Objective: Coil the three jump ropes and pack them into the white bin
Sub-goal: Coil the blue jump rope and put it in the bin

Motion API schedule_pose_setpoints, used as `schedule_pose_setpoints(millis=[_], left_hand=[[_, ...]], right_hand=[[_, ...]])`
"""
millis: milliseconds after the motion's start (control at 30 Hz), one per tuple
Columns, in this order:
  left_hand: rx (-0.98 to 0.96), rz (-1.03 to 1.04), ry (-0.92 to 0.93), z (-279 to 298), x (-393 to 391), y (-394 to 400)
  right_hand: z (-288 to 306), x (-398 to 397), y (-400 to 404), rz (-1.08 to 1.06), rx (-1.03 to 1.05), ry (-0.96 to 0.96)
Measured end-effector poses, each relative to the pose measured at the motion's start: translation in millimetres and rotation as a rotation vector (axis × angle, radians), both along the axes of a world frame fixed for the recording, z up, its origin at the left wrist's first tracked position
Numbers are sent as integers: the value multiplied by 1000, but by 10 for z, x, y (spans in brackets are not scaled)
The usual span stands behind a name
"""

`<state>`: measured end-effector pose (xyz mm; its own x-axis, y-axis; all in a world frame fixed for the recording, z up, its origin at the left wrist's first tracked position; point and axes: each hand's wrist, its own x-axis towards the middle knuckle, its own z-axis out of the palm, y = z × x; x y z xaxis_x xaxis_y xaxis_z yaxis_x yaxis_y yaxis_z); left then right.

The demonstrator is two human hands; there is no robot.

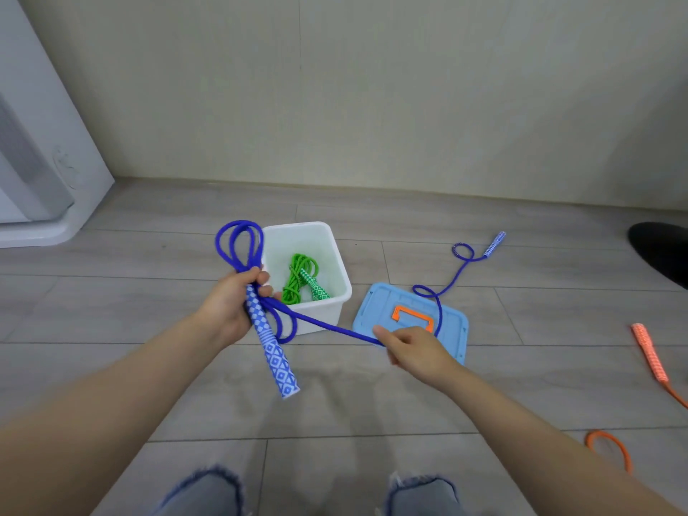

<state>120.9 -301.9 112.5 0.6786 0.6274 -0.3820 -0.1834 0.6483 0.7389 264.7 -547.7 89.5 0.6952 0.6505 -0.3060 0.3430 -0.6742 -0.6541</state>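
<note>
Right now the blue jump rope (327,325) is half gathered. The left hand (231,307) grips its loops together with one patterned handle (271,348), fingers curled round both; the loops stand up above the fist toward the wall, and the handle hangs down and toward the person, slightly tilted to the right. From that fist a taut stretch of cord runs right and a little nearer to the right hand (413,350), which pinches it between thumb and fingers just over the near edge of the blue lid (376,310).

Beyond the right hand the loose remainder lies on the floor (372,404), crossing the lid and curling away to the right and toward the wall, ending at the far handle (495,243). Its long axis thus points diagonally away from the person, and the right hand is plainly the nearer one to it.

Judging by this, the next loop calls for the right hand to draw that slack back toward the left fist.

The white bin (337,277) stands on the floor just behind the left hand, with the green jump rope (298,277) coiled inside. The orange jump rope (649,359) lies uncoiled by the right edge of the view.
</note>
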Motion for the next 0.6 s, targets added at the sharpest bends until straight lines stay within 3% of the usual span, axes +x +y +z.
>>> schedule_pose_setpoints(millis=[133, 233, 333, 433, 600], left_hand=[[-43, 235, 60, -103, -132, 291], [-8, 259, 111, -130, -152, 319], [31, 203, 127, -68, -95, 212], [198, 85, 189, 5, -37, 71], [330, -146, 205, 73, 15, -125]], right_hand=[[-93, 288, -234, -90, 36, -60], [-59, 370, -268, -129, 105, -75], [45, 362, -199, -154, 245, 1], [198, 306, -119, -146, 397, 119], [453, 157, 30, -36, 461, 215]])
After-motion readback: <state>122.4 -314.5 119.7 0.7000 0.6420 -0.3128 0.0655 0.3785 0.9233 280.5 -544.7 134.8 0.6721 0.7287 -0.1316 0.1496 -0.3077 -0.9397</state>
